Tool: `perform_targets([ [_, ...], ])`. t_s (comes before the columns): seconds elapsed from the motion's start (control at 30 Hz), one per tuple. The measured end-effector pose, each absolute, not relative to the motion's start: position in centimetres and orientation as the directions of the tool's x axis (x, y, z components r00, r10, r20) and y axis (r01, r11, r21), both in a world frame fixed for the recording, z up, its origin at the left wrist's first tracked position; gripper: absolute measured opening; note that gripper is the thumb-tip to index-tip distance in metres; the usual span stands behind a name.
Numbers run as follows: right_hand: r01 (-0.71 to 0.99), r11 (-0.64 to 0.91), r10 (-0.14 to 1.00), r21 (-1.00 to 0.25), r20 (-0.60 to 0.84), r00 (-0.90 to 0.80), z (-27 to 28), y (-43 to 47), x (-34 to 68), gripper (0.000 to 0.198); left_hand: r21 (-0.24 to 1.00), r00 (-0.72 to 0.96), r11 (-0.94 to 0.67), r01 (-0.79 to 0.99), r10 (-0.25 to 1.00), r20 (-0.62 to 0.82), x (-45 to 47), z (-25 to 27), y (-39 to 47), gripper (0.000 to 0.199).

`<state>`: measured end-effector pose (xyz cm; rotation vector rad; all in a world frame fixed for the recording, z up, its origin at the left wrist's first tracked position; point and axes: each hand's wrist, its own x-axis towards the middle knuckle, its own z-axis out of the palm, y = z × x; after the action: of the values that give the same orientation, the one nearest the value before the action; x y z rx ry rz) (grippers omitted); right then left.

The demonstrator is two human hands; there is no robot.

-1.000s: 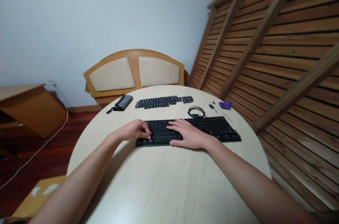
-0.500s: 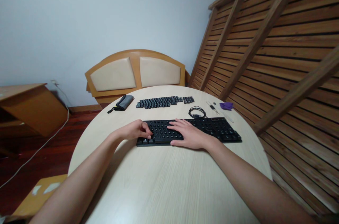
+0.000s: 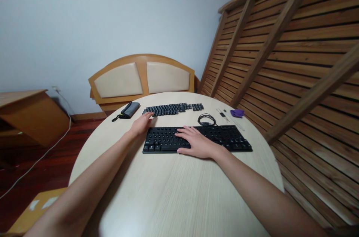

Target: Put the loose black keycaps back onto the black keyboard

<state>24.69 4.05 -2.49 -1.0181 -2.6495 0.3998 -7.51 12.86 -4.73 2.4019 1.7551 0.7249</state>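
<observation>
A black keyboard (image 3: 164,138) lies across the round table; small key stems show over most of it, and a few keycaps (image 3: 152,148) sit at its lower left corner. My right hand (image 3: 198,142) rests on the middle of the keyboard, fingers spread and flat. Beyond it, loose black keycaps (image 3: 168,108) are laid out in rows. My left hand (image 3: 142,122) reaches to the left end of those rows, its fingers stretched out over the nearest caps. Whether the fingertips touch a cap is too small to tell.
A coiled black cable (image 3: 206,120) lies behind the keyboard. To the right are small tools (image 3: 222,114) and a purple cloth (image 3: 237,113). A grey and black pouch (image 3: 130,110) is at the left. Wooden slats (image 3: 280,76) lean along the right side of the table (image 3: 168,192).
My left hand has left the keyboard's lower left keys and moved forward to the loose keycaps, its fingers straightening from a pinch. My right hand stays on the keyboard.
</observation>
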Motion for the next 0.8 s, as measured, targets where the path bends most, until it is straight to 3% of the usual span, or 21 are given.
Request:
perform_targets([
  [0.43, 0.603, 0.718, 0.678, -0.346, 0.157, -0.718, -2.4, 4.0, 24.7, 0.074, 0.211, 0.196, -0.266, 0.941, 0.932, 0.304, -8.0, -5.5, 14.3, 0.036],
  [0.8, 0.596, 0.718, 0.677, -0.359, 0.161, -0.718, -2.6, 4.0, 24.8, 0.074, 0.347, 0.03, -0.155, 0.925, 0.94, 0.339, -8.9, -4.5, 10.4, 0.022],
])
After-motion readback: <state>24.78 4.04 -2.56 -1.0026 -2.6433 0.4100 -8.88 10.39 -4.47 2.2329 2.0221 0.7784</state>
